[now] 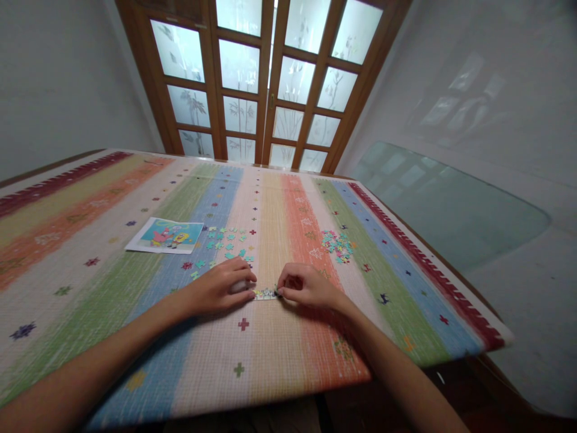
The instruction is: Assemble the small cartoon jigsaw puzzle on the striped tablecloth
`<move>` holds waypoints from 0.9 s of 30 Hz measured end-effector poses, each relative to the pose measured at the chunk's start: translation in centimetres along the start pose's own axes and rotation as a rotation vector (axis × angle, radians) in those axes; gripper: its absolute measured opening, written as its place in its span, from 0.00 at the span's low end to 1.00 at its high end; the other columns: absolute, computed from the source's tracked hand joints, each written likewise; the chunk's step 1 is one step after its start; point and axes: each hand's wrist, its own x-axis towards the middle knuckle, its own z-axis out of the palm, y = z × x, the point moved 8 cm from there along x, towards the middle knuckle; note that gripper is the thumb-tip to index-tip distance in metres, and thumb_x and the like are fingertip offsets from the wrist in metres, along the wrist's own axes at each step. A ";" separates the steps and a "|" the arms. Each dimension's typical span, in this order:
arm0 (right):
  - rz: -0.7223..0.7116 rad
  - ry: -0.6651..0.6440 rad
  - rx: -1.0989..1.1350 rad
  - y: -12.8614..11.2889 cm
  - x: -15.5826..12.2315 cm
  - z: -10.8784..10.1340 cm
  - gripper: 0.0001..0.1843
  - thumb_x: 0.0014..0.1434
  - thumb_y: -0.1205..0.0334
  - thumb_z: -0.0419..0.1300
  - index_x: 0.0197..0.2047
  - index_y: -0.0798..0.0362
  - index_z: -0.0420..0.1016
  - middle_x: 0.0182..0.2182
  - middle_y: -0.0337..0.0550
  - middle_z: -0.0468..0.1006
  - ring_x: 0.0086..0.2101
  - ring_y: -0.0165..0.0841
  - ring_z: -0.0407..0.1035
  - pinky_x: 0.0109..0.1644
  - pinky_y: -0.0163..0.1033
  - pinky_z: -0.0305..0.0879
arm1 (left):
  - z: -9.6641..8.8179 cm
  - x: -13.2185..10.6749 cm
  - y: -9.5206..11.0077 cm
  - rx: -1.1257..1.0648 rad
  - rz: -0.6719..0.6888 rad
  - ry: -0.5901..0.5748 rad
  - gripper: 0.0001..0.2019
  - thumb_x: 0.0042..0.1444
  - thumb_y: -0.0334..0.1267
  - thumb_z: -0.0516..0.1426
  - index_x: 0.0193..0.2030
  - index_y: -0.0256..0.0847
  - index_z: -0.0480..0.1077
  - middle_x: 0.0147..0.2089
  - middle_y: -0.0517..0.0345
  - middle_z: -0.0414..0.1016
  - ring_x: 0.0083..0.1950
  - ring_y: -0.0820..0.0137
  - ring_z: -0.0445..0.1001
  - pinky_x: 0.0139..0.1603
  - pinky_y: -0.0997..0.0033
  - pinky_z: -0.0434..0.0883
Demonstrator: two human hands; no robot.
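Note:
A short joined strip of jigsaw puzzle pieces (265,294) lies flat on the striped tablecloth between my two hands. My left hand (229,285) rests at the strip's left end, its thumb and fingers bent and touching the edge. At the other end my right hand (311,285) pinches a small dark puzzle piece (278,292) between thumb and forefinger, against the strip. Much of that piece is hidden by the fingertips. Beyond my left hand, several loose teal puzzle pieces (219,245) are spread out in rough rows.
A printed cartoon picture sheet (169,236) lies left of the loose pieces. To the right is a heap of mixed puzzle pieces (337,245). The striped tablecloth (216,373) covers the table, whose near edge is close to my body. Wooden glazed doors (265,84) stand behind.

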 end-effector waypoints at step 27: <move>0.054 -0.090 -0.178 0.5 -0.1 0.0 0.07 0.56 0.74 0.64 0.35 0.55 0.81 0.34 0.41 0.75 0.31 0.28 0.67 0.36 0.34 0.62 | 0.4 0.0 0.0 0.043 0.022 -0.026 0.08 0.69 0.42 0.56 0.43 0.42 0.76 0.43 0.53 0.73 0.44 0.64 0.72 0.47 0.64 0.70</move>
